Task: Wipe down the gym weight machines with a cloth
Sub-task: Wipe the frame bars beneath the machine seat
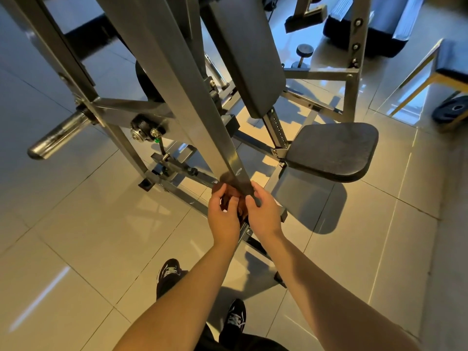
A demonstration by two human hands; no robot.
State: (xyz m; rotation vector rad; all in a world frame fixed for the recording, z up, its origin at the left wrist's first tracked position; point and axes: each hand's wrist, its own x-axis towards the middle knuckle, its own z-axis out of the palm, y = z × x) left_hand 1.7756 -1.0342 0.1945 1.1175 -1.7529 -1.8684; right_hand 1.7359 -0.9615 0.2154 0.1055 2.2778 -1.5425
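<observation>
Looking down, both hands meet just below centre, at the lower end of a weight machine's slanted grey bar [202, 102]. The left hand [222, 219] clasps a bunched brown cloth [231, 197] beside the bar, and the right hand [263, 214] pinches the cloth against the metal. Glossy pale floor tiles [88, 236] reflect light all round. A black seat pad [331, 150] sits at 3 o'clock, a weight plate [453, 110] at 2 o'clock, and black shoes [168, 274] at 6 o'clock.
</observation>
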